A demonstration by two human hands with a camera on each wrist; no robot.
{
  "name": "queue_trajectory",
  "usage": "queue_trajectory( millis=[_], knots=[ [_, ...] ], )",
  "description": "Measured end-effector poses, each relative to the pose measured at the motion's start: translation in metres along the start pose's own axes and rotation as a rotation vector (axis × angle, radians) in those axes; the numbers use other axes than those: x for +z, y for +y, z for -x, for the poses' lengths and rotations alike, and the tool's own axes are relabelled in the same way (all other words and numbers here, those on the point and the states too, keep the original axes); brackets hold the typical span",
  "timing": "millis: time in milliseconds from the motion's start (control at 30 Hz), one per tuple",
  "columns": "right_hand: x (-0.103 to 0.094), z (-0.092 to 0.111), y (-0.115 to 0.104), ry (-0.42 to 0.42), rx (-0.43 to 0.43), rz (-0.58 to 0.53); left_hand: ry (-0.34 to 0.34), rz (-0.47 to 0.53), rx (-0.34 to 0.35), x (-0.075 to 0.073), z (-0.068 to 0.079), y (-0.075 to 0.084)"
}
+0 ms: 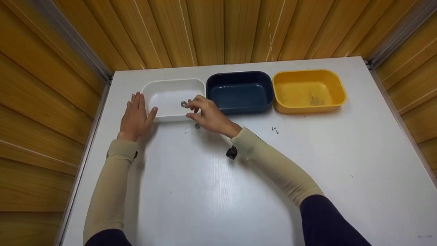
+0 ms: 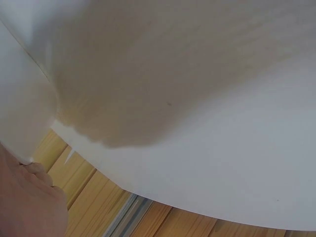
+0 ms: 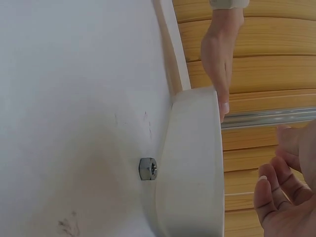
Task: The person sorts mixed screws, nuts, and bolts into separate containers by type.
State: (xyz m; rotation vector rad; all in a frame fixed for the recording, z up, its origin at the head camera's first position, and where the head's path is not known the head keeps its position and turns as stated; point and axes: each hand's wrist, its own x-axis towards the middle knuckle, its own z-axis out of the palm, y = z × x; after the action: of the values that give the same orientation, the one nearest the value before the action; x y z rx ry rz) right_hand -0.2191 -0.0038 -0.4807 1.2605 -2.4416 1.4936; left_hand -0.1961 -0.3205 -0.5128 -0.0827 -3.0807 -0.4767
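Observation:
My left hand [image 1: 134,118] rests against the left side of the white bin [image 1: 172,118], fingers straight and thumb over its front rim; in the left wrist view, part of the hand [image 2: 32,197] shows at the corner. My right hand [image 1: 211,116] is over the bin's right front, fingers loosely bent and thumb apart from them. Right by its fingertips in the head view shows a metal nut [image 1: 183,104], against the bin's interior. A hex nut [image 3: 148,169] lies on the table just outside the bin's front wall, below the right hand.
A dark blue bin [image 1: 239,110] stands right of the white one, then a yellow bin [image 1: 309,108] with small bits inside. Several tiny screws or parts [image 1: 275,130] lie on the white table [image 1: 211,191] before them. Wood-patterned walls [image 1: 235,34] enclose the back and sides.

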Motion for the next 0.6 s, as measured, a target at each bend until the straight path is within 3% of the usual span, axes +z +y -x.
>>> queue_trajectory(
  millis=[267,600],
  knots=[
    [0.001,0.015,0.006,-0.003,0.082,0.009,0.005,0.006,0.008,0.001,-0.003,0.001],
    [0.008,0.029,0.016,-0.014,0.1,0.029,-0.001,-0.003,0.011,-0.001,-0.002,0.001]
  ],
)
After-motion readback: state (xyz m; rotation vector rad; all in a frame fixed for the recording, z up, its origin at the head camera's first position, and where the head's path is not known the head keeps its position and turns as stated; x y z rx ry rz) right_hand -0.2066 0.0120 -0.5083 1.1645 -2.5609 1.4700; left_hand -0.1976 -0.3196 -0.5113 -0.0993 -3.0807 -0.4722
